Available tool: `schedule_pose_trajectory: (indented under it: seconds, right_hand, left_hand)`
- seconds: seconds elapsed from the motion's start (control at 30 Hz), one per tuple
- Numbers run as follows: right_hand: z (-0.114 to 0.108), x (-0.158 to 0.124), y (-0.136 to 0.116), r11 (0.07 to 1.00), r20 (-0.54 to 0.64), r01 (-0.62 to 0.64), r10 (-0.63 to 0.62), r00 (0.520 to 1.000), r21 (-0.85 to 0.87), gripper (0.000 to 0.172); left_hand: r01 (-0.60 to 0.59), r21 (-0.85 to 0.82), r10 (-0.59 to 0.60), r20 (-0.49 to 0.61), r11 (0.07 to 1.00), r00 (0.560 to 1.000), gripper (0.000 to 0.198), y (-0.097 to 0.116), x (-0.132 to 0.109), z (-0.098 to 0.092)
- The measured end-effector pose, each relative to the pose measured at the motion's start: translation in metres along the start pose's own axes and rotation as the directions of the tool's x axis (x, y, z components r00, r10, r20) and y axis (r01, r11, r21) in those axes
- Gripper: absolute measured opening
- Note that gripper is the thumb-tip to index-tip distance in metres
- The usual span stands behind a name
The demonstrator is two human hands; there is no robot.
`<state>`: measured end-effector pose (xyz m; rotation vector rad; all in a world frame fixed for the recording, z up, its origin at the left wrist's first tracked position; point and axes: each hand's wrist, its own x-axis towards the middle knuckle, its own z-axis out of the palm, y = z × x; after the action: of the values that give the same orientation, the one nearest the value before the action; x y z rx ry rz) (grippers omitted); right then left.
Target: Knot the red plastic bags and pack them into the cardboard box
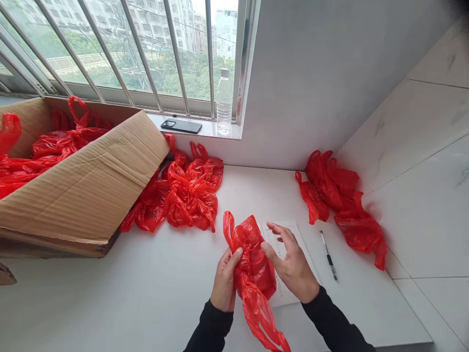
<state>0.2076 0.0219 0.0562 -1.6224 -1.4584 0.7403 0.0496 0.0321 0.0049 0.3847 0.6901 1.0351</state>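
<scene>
My left hand (pixel 226 278) grips a knotted red plastic bag (pixel 259 266) by its left side, thumb pressed near the knot. One handle loop of the bag stands up at the top; another trails down toward me. What the bag contains is hidden by the red plastic. Just to the right of it, my right hand (pixel 293 264) is open, thumb and fingers apart, with nothing between them. Partly behind the bag and right hand, a sheet of paper or notebook (pixel 289 293) with small writing lies on the white table (pixel 146 303).
A cardboard box (pixel 91 190) of red bags stands at the left. Several red bags (pixel 192 188) lie beside it, and more red bags (pixel 340 200) rest against the right wall. A pen (pixel 330 259) lies at right. The windowsill holds a phone (pixel 181 126) and plastic bottle (pixel 224 105).
</scene>
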Motion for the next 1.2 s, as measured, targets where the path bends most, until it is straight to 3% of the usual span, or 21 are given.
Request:
schedule_pose_trajectory:
  seconds: [0.1, 0.23, 0.33, 0.53, 0.73, 0.93, 1.2]
  right_hand:
    - [0.002, 0.007, 0.003, 0.998, 0.112, -0.054, 0.051, 0.992, 0.028, 0.054]
    - [0.003, 0.009, -0.003, 0.986, 0.138, -0.104, 0.085, 0.987, 0.131, 0.029]
    - [0.002, 0.009, -0.003, 0.972, 0.123, -0.119, 0.095, 0.988, 0.201, 0.024]
    - [0.000, 0.010, 0.005, 0.927, 0.132, -0.177, 0.140, 0.981, 0.330, 0.029]
    - [-0.003, 0.010, 0.013, 0.901, 0.199, -0.202, 0.133, 0.971, 0.385, 0.032]
    - [-0.002, 0.008, 0.013, 0.919, 0.264, -0.185, 0.093, 0.960, 0.348, 0.031]
    - [-0.001, 0.007, 0.019, 0.882, 0.291, -0.205, 0.081, 0.953, 0.424, 0.029]
  left_hand:
    - [-0.004, 0.077, 0.002, 0.029, 0.997, 1.000, 0.028, -0.003, -0.001, -0.001]
    - [0.004, 0.147, -0.007, 0.019, 0.989, 1.000, 0.028, -0.006, 0.000, -0.004]
    - [0.011, 0.151, -0.017, 0.037, 0.988, 0.999, 0.033, -0.005, -0.001, -0.003]
    - [-0.082, 0.239, 0.051, 0.133, 0.968, 0.990, 0.055, 0.001, -0.008, 0.002]
    - [-0.055, 0.347, 0.043, 0.043, 0.936, 0.998, 0.031, -0.004, 0.002, -0.011]
    - [-0.048, 0.334, 0.052, -0.003, 0.941, 0.999, 0.034, 0.000, 0.002, -0.012]
    - [-0.024, 0.418, 0.007, 0.043, 0.908, 0.999, 0.031, -0.001, 0.003, -0.011]
